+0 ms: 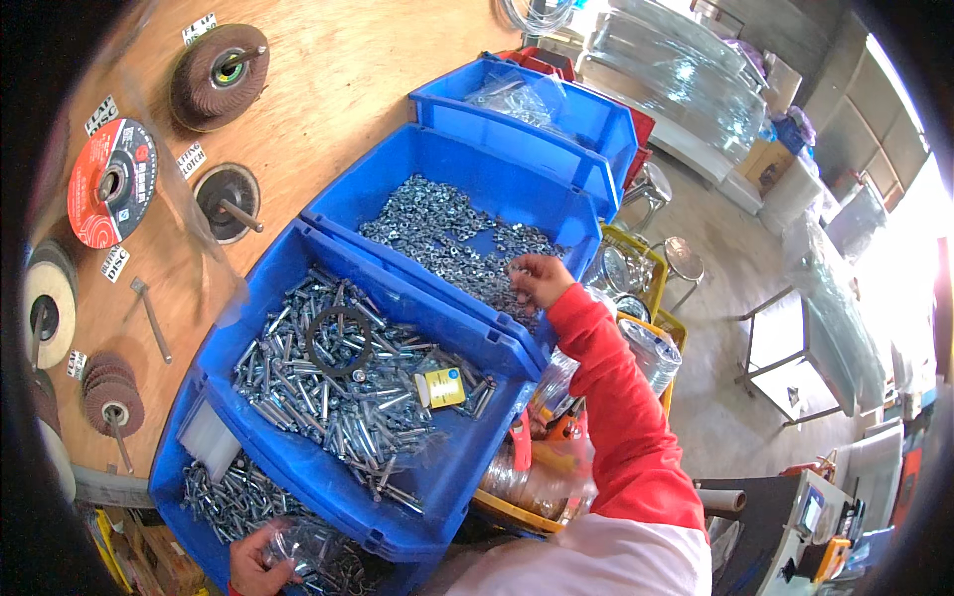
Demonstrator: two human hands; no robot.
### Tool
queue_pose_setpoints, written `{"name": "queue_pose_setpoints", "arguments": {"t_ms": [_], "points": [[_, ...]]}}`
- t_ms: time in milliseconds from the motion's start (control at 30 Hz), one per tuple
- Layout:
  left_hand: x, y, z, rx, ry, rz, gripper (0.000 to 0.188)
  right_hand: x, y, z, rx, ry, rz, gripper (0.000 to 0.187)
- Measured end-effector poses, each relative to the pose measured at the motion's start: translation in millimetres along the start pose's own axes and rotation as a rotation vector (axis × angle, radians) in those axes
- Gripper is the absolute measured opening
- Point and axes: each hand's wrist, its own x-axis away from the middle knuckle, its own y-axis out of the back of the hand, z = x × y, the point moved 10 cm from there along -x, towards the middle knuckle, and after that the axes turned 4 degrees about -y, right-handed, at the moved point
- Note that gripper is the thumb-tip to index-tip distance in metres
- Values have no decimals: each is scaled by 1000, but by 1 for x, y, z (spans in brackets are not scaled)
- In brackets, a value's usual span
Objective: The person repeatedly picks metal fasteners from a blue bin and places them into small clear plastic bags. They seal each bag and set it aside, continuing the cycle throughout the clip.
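Left hand [260,562], 7 o'clock: gripping clear plastic bag [303,544] over bolts [229,497] in nearest bin. Right hand [540,281], just off centre toward 2 o'clock: fingers bent together at small metal fasteners [437,214], can't tell if holding any. Fasteners lie in blue bin [388,159], 12 o'clock. Bolt bin [505,366], 8 o'clock: black ring [311,341], yellow-white box [445,388] on top. Abrasive discs [214,84] on wooden board [328,60], 10 o'clock.

Red disc [123,195] on plywood [328,84]; stool [683,257] on floor [717,328].
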Motion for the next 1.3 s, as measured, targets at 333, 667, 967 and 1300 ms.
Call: {"name": "queue_pose_setpoints", "arguments": {"t_ms": [333, 667, 967, 1300], "points": [[-1, 1, 0, -76, 24, 21, 58, 14, 25, -32, -892, -209, -216, 28], [1, 11, 11, -11, 21, -27, 62, -20, -48, 1, 845, -107, 100, 47], [5, 8, 13, -6, 21, -4, 55, -18, -21, 4, -26, -23, 60, 33], [7, -11, -12, -44, -16, 90, 57, 25, -1, 17, -1044, 6, 136, 34]]}}
